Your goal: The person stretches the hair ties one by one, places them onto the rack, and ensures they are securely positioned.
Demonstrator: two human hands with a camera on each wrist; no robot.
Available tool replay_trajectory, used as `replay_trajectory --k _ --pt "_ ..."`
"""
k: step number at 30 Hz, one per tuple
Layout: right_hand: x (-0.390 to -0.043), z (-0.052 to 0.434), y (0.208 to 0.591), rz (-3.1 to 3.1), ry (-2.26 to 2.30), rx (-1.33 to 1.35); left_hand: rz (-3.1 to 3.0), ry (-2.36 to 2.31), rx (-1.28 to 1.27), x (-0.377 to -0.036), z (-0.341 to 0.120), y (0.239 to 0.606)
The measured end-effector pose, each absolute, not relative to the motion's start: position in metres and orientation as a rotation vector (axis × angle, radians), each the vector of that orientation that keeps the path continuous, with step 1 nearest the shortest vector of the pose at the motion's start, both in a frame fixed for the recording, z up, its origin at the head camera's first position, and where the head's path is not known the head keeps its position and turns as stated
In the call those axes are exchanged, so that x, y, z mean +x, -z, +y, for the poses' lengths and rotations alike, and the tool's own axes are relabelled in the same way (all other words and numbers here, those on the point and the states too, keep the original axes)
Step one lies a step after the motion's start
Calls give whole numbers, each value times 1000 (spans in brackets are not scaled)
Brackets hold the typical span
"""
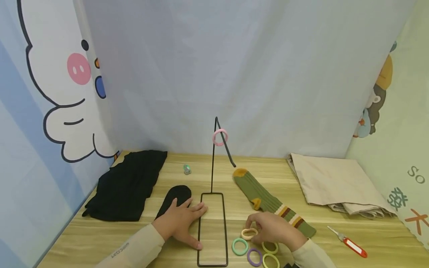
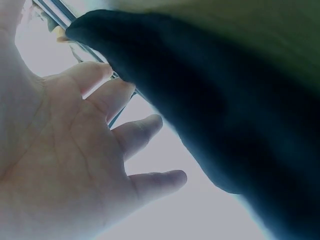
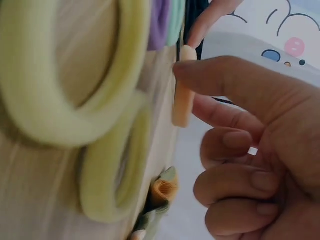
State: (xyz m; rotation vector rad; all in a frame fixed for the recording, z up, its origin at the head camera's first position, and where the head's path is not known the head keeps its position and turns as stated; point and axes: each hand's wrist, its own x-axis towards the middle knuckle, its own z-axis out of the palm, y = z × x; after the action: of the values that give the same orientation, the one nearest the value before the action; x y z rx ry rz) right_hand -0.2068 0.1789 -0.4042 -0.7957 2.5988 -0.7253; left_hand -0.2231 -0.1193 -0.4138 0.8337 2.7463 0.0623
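From the head camera, the left hand lies flat on the wooden table, fingers spread and straight, its fingertips reaching the left rail of the black wire stand and its far edge resting on the black sock. The right hand sits near the right of the stand's base, fingers curled, pinching a beige hair ring at the table surface. Just near of it lie a mint ring, a purple ring and two yellow-green rings. A pink ring hangs on the stand's upright hook. A green striped sock runs from the far centre toward the right hand. Farther off are a black cloth at the left, a folded beige cloth at the right, and a red-handled cutter at the near right.

In the left wrist view, the left hand shows its palm open with fingers extended and apart, holding nothing; the black sock lies just beside the fingertips.

In the right wrist view, the right hand holds the beige hair ring edge-on between forefinger and thumb, the other fingers folded into the palm. The yellow-green rings fill the left, touching each other.
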Motion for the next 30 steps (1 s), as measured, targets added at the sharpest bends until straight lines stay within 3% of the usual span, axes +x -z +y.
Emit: replay_trajectory --k 12,20,30 --pt "-173 151 366 2801 870 -1014 2753 -61 834 -222 -119 413" --pt "-151 133 334 2937 1008 -1451 2756 -46 814 -225 -120 417" --pt "-146 113 284 3076 1398 -2094 2753 -49 816 -223 -119 415"
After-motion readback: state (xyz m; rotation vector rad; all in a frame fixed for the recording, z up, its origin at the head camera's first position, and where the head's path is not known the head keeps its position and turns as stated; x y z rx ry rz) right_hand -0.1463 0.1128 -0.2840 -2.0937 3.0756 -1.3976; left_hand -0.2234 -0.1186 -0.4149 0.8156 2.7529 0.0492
